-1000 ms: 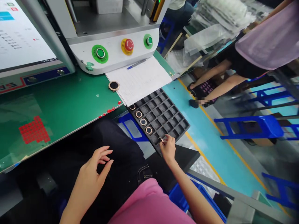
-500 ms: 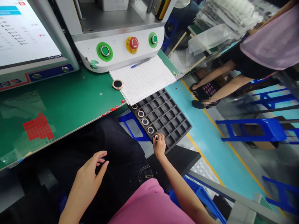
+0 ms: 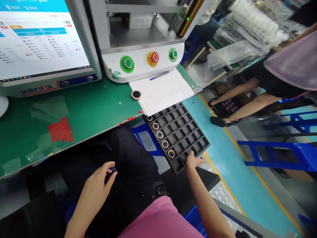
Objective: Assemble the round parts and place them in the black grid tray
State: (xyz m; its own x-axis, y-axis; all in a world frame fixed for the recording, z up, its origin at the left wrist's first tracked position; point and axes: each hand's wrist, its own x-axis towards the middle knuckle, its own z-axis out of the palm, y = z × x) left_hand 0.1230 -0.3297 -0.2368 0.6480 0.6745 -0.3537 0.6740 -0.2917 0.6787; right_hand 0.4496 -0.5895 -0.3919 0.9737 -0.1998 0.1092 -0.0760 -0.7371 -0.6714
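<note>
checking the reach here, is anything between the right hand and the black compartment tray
Nothing visible. The right hand is at the near edge of the black compartment tray, fingers spread and empty, beside the nearest ring. The left hand rests over the lap, away from the tray.

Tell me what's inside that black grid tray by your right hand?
The black tray holds five gold-rimmed rings in the cells along its left edge; the other visible cells look bare. The paper sheet covers its far corner, and the right hand hides the near edge.
</note>
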